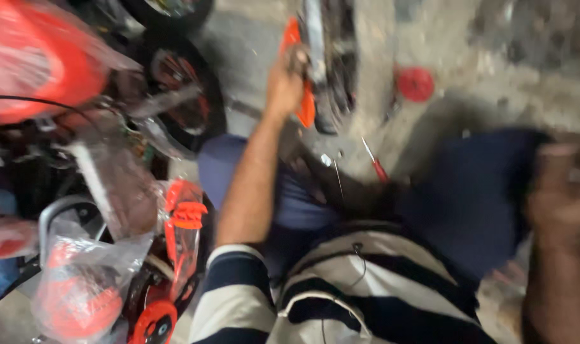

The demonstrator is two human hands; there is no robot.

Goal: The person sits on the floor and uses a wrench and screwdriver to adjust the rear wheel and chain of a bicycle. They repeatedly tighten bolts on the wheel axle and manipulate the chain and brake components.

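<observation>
Head view, looking down over a striped shirt and dark blue trousers; the whole frame is motion-blurred.

Left hand: reaches out toward 12 o'clock with the forearm bare, the fingers wrapped around an orange-and-grey part that runs from the top edge of the frame downward. Just beside that part, at 1 o'clock from the hand, stands a dark wheel, blurred; whether the two are joined cannot be told.

Right hand: lies at 3 o'clock, near the right knee, its fingers curled. Blur hides whether it holds anything, so its state cannot be told.

Surroundings: a red-handled screwdriver lies on the concrete floor between the knees, at 12 o'clock from the chest, with a small pale piece near it. One round red lid-like disc sits on the floor at 1 o'clock, well apart from both hands. From 9 to 11 o'clock, a motorcycle crowds the left side: one red fuel tank under clear plastic wrap, one dark tyre with an orange hub, and an orange plastic cover at 8 o'clock, near the left elbow. A clear plastic bag with red parts inside fills 7 o'clock, and an orange disc sits at the bottom edge beside it.

Count: two hands, one screwdriver, one red disc on the floor, one fuel tank, one plastic bag.
</observation>
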